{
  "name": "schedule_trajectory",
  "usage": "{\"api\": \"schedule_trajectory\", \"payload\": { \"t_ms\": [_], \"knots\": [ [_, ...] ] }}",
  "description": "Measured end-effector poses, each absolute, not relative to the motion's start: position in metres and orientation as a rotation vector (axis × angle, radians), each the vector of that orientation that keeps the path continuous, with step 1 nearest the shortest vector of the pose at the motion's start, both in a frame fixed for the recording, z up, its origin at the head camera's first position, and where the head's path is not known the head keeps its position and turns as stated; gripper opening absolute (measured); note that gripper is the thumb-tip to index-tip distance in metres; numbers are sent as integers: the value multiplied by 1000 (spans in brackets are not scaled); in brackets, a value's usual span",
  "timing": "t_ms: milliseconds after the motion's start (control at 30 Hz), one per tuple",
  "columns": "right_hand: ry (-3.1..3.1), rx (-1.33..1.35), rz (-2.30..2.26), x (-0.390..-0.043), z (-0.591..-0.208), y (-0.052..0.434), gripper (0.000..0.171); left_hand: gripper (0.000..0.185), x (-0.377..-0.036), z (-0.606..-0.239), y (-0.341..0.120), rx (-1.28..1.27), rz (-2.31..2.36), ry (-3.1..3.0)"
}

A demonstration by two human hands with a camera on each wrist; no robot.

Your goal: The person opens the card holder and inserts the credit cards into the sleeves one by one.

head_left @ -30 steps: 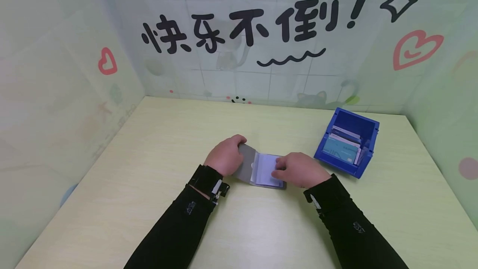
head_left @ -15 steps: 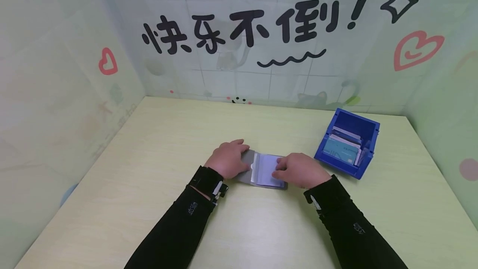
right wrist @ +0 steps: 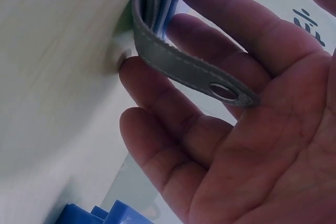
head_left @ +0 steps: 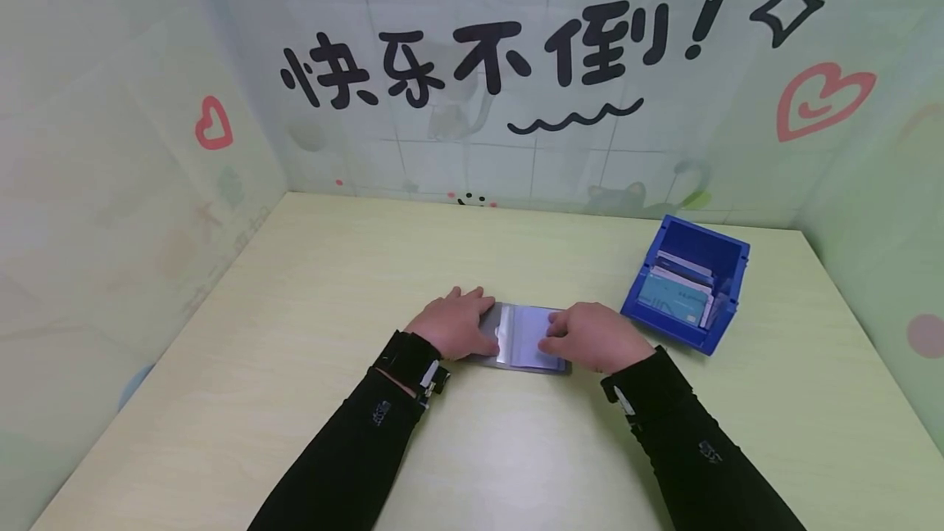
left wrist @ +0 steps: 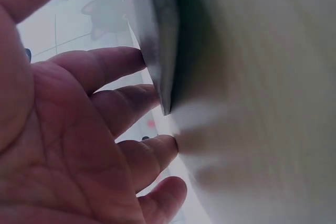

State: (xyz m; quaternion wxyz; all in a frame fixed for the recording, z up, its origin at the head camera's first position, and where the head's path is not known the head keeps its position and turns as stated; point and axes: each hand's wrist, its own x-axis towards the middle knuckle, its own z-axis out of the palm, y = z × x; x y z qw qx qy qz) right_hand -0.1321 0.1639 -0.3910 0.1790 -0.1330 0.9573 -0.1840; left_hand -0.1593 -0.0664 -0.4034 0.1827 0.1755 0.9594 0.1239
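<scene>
Sleeves of black cloth run up from the near edge of the pale wooden table [head_left: 295,269] to two hands that meet over a grey card holder [head_left: 525,341] lying open and flat at the table's middle. The left hand [head_left: 451,324] lies spread, fingers straight, pressing the grey cover down, apparently so the holder stays open. The right hand [head_left: 590,336] rests with relaxed, nearly straight fingers on the clear card sleeves, steadying the other half; the right wrist view shows the holder's grey snap strap [right wrist: 194,69] lying loose across those fingers [right wrist: 173,129]. Farther right, apart from the hands, stands a blue bin [head_left: 726,248] holding a stack of cards [head_left: 674,289]. Beyond rises a wall with black lettering [head_left: 487,52] and hearts.
</scene>
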Motion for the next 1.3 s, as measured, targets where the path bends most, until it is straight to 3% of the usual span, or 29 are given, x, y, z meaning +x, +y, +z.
{"api": "schedule_trajectory", "payload": {
  "t_ms": [233, 600, 967, 1300],
  "knots": [
    [2716, -372, -526, -132, -390, 164, 33, 76, -160, -404, -65, 509, 328, 2720],
    [2776, -267, -804, -125, -370, 172, 51, 76, -157, -405, -61, 494, 315, 2734],
    [2996, -31, -895, -126, -330, 240, 52, 75, -157, -406, -62, 517, 314, 2753],
    [3000, 38, -733, -139, -336, 301, 56, 74, -156, -404, -64, 525, 306, 2756]
  ]
}}
